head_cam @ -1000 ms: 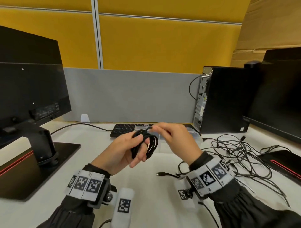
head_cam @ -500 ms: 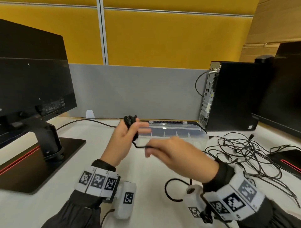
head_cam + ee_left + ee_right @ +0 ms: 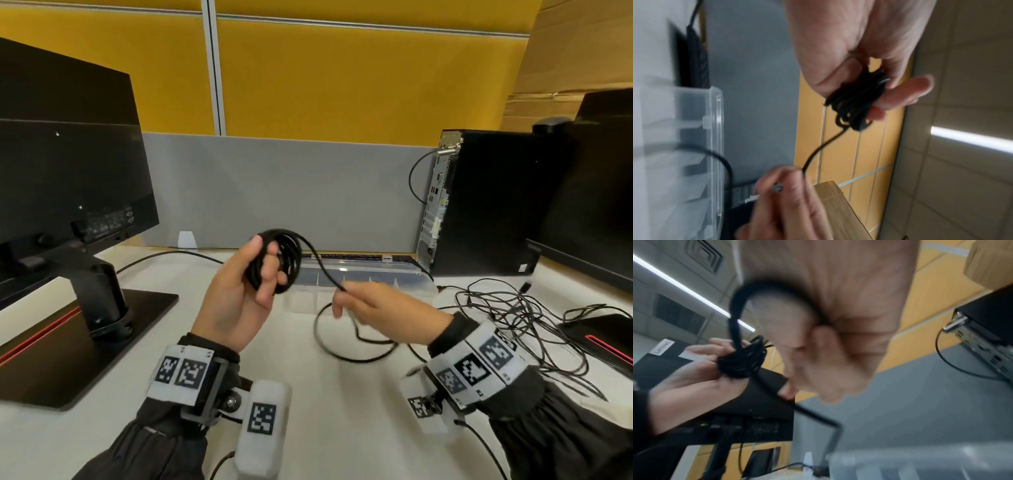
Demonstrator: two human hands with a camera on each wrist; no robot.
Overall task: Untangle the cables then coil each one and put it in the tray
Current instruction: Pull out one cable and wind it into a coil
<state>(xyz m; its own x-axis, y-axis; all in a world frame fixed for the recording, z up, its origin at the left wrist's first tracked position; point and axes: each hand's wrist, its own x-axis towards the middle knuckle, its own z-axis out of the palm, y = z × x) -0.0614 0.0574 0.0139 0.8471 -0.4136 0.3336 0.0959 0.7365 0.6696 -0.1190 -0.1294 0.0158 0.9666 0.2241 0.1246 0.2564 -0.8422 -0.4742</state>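
The right hand point(image 3: 373, 305) has swung out to the lower right of centre, drawing a fresh length off the coiled black cable point(image 3: 277, 260), and the left hand point(image 3: 239, 294) has turned palm-up at mid-frame. Left grip: fingers curled round the coil, held above the white desk point(image 3: 342, 411). Right grip: fingertips pinching the loose strand, slack looping on the desk below. Behind them sits the clear plastic divided tray point(image 3: 404, 277). A tangle of thin black cables point(image 3: 520, 318) sprawls at right. Grey partition point(image 3: 291, 192), yellow panels above.
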